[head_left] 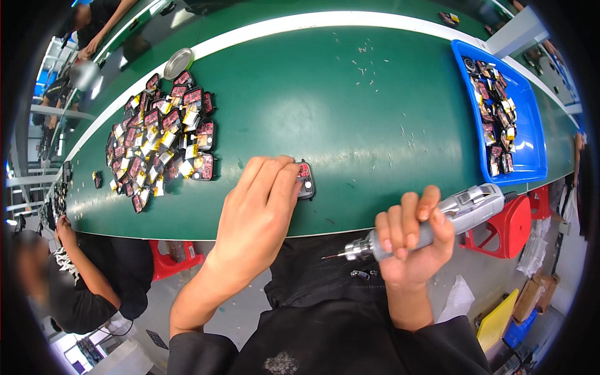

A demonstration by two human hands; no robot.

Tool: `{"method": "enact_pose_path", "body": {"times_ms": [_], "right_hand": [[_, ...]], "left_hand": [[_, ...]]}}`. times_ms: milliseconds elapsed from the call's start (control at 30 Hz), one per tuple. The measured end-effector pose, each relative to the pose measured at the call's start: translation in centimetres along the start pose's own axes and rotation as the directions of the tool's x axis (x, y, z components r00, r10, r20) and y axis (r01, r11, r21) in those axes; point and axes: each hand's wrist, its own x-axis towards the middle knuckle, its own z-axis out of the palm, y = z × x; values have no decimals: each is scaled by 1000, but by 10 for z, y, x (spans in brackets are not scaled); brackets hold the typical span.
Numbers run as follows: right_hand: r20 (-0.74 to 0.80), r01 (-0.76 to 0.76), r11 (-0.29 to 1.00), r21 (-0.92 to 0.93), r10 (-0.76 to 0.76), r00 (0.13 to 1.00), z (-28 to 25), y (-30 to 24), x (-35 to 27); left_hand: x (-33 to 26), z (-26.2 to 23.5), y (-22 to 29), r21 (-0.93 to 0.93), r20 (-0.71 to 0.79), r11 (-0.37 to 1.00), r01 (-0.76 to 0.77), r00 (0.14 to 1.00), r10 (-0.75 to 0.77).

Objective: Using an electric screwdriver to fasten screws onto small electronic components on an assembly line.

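Observation:
On the green table in front of me lies a small black device casing point(305, 180) with a red circuit board and a round white part. My left hand point(257, 203) is closed at its left side, fingers bent together and covering part of it. The fingertips are partly hidden, so a small part between them cannot be ruled out. In my right hand point(415, 240), off the table's near edge, is a grey electric screwdriver point(465, 212). Its fingers wrap round the body and the thin bit points left, apart from the casing.
A heap of similar open casings point(153, 140) with silver-and-yellow parts covers the table's left. A round metal dish point(179, 63) stands behind it. Small screws point(409, 140) lie scattered right of centre. The blue tray point(531, 140) at right holds more casings. Another person point(87, 275) sits at left; red stools point(509, 228) stand below.

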Motion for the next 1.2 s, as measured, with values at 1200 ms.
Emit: {"method": "enact_pose_path", "body": {"times_ms": [1200], "right_hand": [[357,71,900,-429,96,929,28,-35,55]], "left_hand": [[-26,20,22,100,143,929,-357,929,341]]}}
